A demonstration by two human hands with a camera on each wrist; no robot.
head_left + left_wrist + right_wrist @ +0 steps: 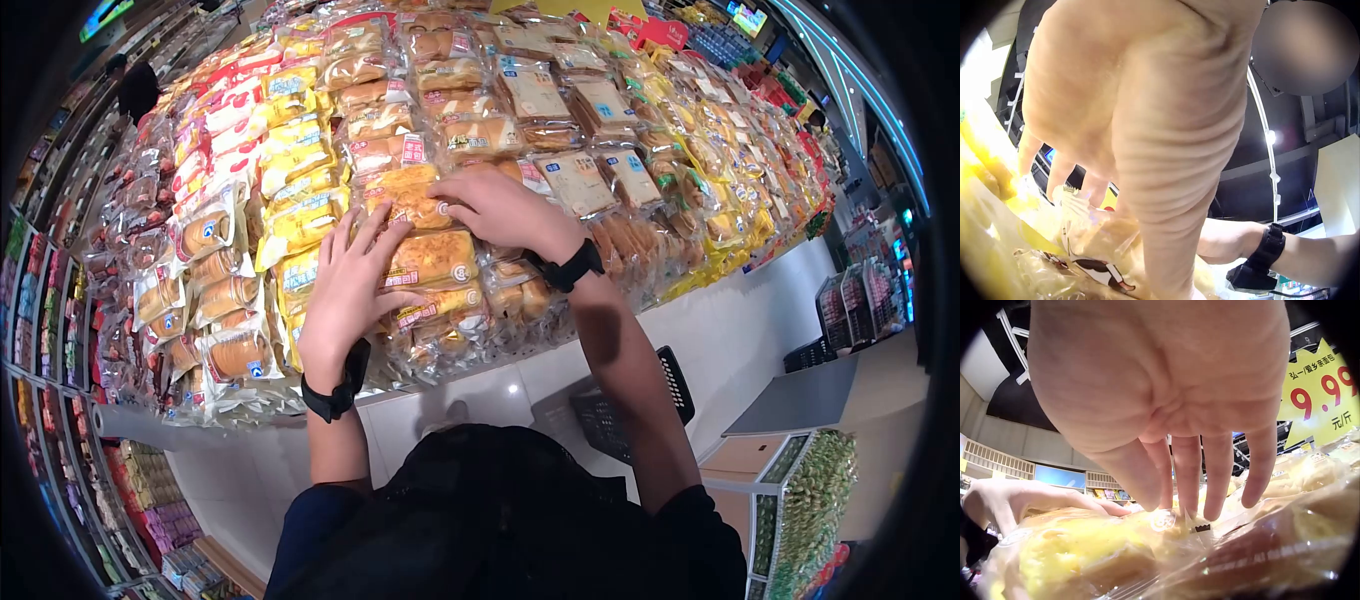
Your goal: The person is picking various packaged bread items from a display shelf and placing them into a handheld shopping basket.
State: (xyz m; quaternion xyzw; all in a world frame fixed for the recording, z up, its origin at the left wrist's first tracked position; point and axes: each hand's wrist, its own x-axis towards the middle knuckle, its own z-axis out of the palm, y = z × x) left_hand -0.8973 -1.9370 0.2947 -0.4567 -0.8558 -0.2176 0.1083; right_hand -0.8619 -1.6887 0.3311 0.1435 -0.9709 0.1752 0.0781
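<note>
Several clear-wrapped loaves with golden tops lie in a column before me in the head view. My left hand (345, 290) spreads its fingers over the left ends of the upper golden loaf (405, 190) and the middle golden loaf (432, 258). Its thumb reaches across toward the lower golden loaf (435, 303). From the right, my right hand (508, 210) touches the right end of the upper loaf with its fingertips. In the right wrist view its fingers (1188, 475) point down, nearly straight, onto the crinkled wrapping. The left palm (1116, 106) hides most of its contact.
Yellow bread packs (297, 150) line the left side, with white-bagged rolls (232, 295) beyond. Sliced bread packs (575, 183) lie to the right. A yellow price sign (1319, 394) stands over the display. A dark basket (600, 420) sits on the floor by the right arm.
</note>
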